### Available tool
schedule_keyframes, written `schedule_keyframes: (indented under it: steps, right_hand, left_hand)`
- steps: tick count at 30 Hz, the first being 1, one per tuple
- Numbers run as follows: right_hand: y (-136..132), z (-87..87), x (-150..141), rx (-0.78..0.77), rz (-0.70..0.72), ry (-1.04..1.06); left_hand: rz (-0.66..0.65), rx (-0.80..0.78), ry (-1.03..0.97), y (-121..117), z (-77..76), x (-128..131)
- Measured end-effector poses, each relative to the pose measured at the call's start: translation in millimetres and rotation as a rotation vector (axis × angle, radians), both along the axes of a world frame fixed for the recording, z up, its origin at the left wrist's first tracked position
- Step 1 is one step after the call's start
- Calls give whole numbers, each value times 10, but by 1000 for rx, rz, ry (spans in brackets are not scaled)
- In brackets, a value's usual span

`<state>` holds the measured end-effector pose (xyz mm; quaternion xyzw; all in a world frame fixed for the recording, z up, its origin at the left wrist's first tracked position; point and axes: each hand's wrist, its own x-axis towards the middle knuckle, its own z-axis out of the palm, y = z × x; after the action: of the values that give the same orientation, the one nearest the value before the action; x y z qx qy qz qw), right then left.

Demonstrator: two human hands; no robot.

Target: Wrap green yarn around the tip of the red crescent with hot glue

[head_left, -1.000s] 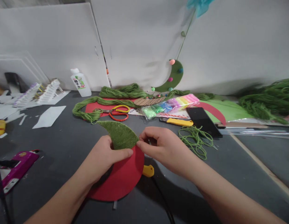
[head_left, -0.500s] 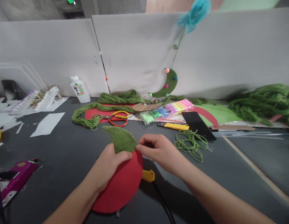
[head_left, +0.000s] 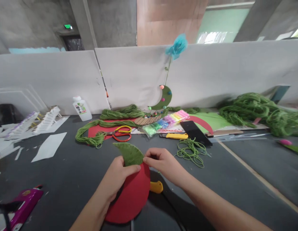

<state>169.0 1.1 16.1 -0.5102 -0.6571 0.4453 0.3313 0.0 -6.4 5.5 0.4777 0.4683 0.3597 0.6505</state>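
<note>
A red cutout with a rounded outer edge (head_left: 133,195) is gripped at its upper part by my left hand (head_left: 121,173), the thumb lying across its face. Its pointed upper end is covered by green yarn (head_left: 131,154), laid in close rows up to the curved tip. My right hand (head_left: 161,160) pinches with thumb and forefinger at the right edge, where green meets red. Whether a yarn end is between those fingertips is too small to tell. A yellow handle (head_left: 156,187) with a dark cord sticks out from beneath the cutout on the right.
Beyond my hands lie scissors (head_left: 120,133), a yellow utility knife (head_left: 174,136), a black phone-like slab (head_left: 195,133) and loose green yarn (head_left: 191,152). A white bottle (head_left: 81,108) stands by the board wall. Left are a purple device (head_left: 26,205) and white paper (head_left: 50,147).
The view has tilted up, so more wall shows behind the board and the table sits lower in the picture. Both hands keep nearly the same hold on the red cutout.
</note>
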Motion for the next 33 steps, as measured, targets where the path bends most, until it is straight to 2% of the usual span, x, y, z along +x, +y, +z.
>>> schedule_keyframes:
  steps: [5,16,25,29,33]
  right_hand:
    - [-31,-9,-3,42,-6,-36]
    - [-140,-38,50,133,-32,-94]
    - [-161,54,209,320,-49,-279]
    - [-229,54,165,461,36,-431]
    - [-362,-26,5,471,205,-606]
  left_hand:
    - [-17,13,-5,35,-39,-37]
    - [3,72,53,-95,25,46]
    - [216,239,269,7,0,-55]
    - [306,322,395,93,-22,-154]
    - [385,388,515,154,-37,-239]
